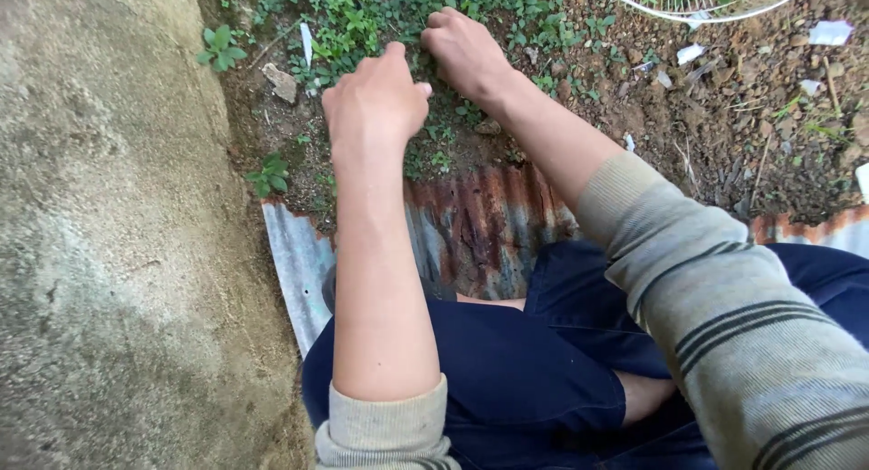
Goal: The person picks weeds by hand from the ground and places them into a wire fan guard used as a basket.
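Both my hands reach forward into a patch of small green weeds [362, 17] growing in brown soil. My left hand [373, 103] is curled, knuckles up, its fingers tucked down among the low leaves. My right hand [463, 49] lies a little farther ahead, fingers bent down into the plants. What the fingers of either hand close on is hidden by the hands and leaves. My sleeves are beige with dark stripes, and I crouch in dark blue shorts.
A rough concrete wall [109, 225] fills the left side. A rusty corrugated metal sheet [471, 221] lies under my knees. Bare soil with paper scraps and dry twigs [751, 108] spreads to the right. A white wire grille [706, 4] sits at the top right.
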